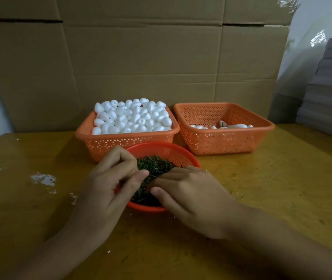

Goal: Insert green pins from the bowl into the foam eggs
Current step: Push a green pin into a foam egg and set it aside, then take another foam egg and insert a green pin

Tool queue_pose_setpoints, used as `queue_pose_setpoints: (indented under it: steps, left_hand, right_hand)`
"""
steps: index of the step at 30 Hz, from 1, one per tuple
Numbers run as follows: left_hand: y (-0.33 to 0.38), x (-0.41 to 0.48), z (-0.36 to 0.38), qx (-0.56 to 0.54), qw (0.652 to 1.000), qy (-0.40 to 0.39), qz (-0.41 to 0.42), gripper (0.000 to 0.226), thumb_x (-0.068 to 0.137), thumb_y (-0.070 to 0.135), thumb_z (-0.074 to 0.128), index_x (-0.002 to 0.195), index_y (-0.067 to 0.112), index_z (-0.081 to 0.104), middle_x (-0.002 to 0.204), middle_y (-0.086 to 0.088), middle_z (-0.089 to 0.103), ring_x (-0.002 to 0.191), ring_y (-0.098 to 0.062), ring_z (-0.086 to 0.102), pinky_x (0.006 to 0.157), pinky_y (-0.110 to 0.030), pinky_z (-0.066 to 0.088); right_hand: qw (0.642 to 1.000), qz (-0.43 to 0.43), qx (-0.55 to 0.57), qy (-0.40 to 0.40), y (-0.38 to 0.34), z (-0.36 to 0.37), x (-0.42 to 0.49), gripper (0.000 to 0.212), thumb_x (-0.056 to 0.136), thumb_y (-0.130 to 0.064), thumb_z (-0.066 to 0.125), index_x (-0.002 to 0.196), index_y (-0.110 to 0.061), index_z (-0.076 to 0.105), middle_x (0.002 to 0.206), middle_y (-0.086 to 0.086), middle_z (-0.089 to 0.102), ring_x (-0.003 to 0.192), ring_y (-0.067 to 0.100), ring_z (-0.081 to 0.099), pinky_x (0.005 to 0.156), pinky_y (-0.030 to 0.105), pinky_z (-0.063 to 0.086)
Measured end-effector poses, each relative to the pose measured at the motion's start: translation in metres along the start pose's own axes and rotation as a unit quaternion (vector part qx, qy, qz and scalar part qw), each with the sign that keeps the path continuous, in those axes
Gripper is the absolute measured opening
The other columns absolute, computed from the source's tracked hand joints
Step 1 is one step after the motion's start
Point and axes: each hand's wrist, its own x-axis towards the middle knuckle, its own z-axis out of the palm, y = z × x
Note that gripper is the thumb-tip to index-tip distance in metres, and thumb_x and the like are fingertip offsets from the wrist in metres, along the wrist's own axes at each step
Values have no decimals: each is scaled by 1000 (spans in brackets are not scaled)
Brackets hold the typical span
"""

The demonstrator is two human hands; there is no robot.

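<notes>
Head view: a red bowl [161, 146] heaped with green pins [157, 164] sits on the yellow surface [282, 178], and both hands are in it. The left hand [112, 178] hangs over the bowl's left rim, fingers curled in and thumb tip against them. I cannot tell whether it is grasping anything. The right hand [189, 195] comes in over the bowl's right and near rim. Its fingers lie on the pins with the thumb alongside, and whether it pinches a pin is hidden.

Just behind the bowl, an orange basket [124, 142] is piled with white eggs [132, 116]. Behind the bowl and to its right, a second basket [221, 142] holds a few eggs; one of them shows green. White scraps [44, 178] lie left of the bowl. Cardboard [140, 57] stands behind it.
</notes>
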Motion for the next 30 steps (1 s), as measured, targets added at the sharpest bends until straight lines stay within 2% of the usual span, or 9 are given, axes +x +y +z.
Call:
queue_pose_setpoints:
  steps: [5, 11, 13, 16, 18, 22, 25, 28, 30]
  left_hand:
    - [0, -2, -3, -23, 999, 21, 10, 50, 104, 42, 51, 68, 9, 61, 77, 0, 52, 70, -16, 51, 66, -18, 37]
    - [0, 3, -9, 74, 996, 42, 20, 33, 108, 31, 39, 77, 28, 51, 83, 5, 50, 75, -13, 52, 69, -19, 37]
    - [-3, 7, -12, 116, 992, 46, 26, 33, 109, 27, 36, 81, 23, 53, 90, 5, 50, 82, -12, 53, 74, -21, 40]
    - [-11, 13, -14, 162, 985, 59, 9, 19, 101, -5, 45, 101, 10, 58, 107, -2, 53, 92, -17, 53, 80, -29, 45]
    - [-16, 25, -15, 182, 982, 52, -22, 38, 92, -19, 50, 115, 10, 57, 117, -3, 52, 101, -20, 55, 79, -37, 48]
    - [-30, 58, -21, 246, 969, 17, -17, 20, 99, 16, 50, 110, 22, 65, 112, 8, 55, 104, -20, 57, 86, -41, 45]
    - [-45, 81, -22, 286, 957, -18, -46, 22, 104, 28, 49, 106, 23, 71, 105, 8, 60, 102, -26, 61, 83, -40, 44]
    - [-52, 97, -22, 339, 916, -150, -155, 52, 107, 54, 31, 92, 25, 71, 101, -3, 69, 110, -30, 59, 97, -50, 46]
    - [-55, 105, -22, 363, 888, -207, -193, 69, 108, 58, 21, 92, 13, 72, 98, -12, 72, 111, -36, 61, 103, -52, 44]
  right_hand:
    - [1000, 16, 25, -6, 3, -3, 1, 39, 112, -42, 24, 92, -25, 54, 88, -12, 57, 84, 12, 53, 83, 41, 45]
    - [999, 22, 18, -18, 1, -2, 0, 48, 111, -44, 19, 107, -26, 63, 98, -11, 63, 90, 11, 55, 86, 40, 45]
    - [999, 24, 17, -12, 0, -2, 1, 45, 112, -43, 21, 104, -25, 61, 95, -11, 61, 88, 12, 54, 85, 40, 45]
    - [1000, 24, 12, -1, -1, -1, 0, 45, 111, -44, 19, 102, -25, 59, 93, -11, 60, 86, 12, 54, 83, 40, 45]
    - [1000, 27, 13, 6, -2, -1, 0, 44, 110, -44, 19, 100, -25, 57, 91, -10, 60, 84, 13, 53, 82, 41, 45]
    - [999, 29, 12, 13, -3, 1, 1, 38, 110, -43, 22, 101, -24, 54, 91, -9, 61, 83, 16, 54, 81, 43, 45]
    - [999, 29, 15, 15, -3, 0, 1, 37, 110, -42, 23, 100, -23, 53, 90, -8, 61, 82, 16, 54, 80, 44, 44]
    - [999, 30, 19, 17, -2, 0, 1, 37, 109, -42, 23, 98, -22, 52, 89, -7, 60, 81, 17, 53, 80, 43, 44]
    - [999, 29, 19, 19, -2, 0, 1, 36, 109, -42, 24, 98, -22, 52, 88, -7, 60, 81, 17, 53, 79, 43, 44]
